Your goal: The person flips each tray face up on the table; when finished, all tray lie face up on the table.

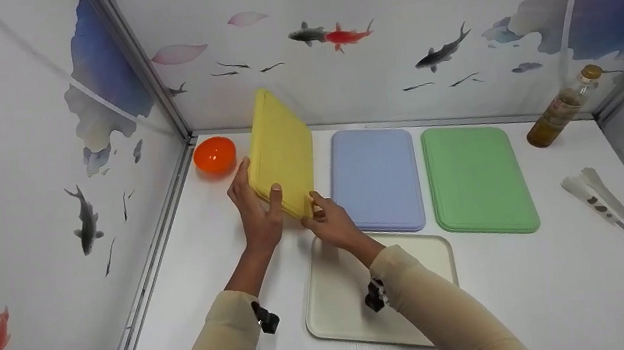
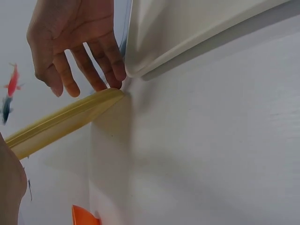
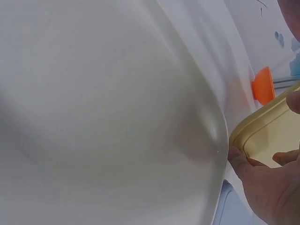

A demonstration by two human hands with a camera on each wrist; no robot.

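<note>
A yellow rectangular tray (image 1: 283, 155) is tilted up on edge above the table, its face turned to the right. My left hand (image 1: 261, 219) grips its left lower side, thumb on the face and fingers behind. At the lower right corner, my right hand (image 1: 332, 222) holds the edge between thumb and fingers; the right wrist view shows that hand (image 3: 272, 183) beside the raised rim. Below the right forearm lies a cream tray (image 1: 351, 311), partly hidden by the sleeve. A blue tray (image 1: 376, 182) and a green tray (image 1: 480, 179) lie flat to the right.
An orange bowl (image 1: 215, 155) stands at the back left, close to the yellow tray. Far right are an oil bottle (image 1: 560, 111) and two white-handled utensils (image 1: 616, 214) with metal blades. Printed walls (image 1: 359, 75) enclose the table's back and sides.
</note>
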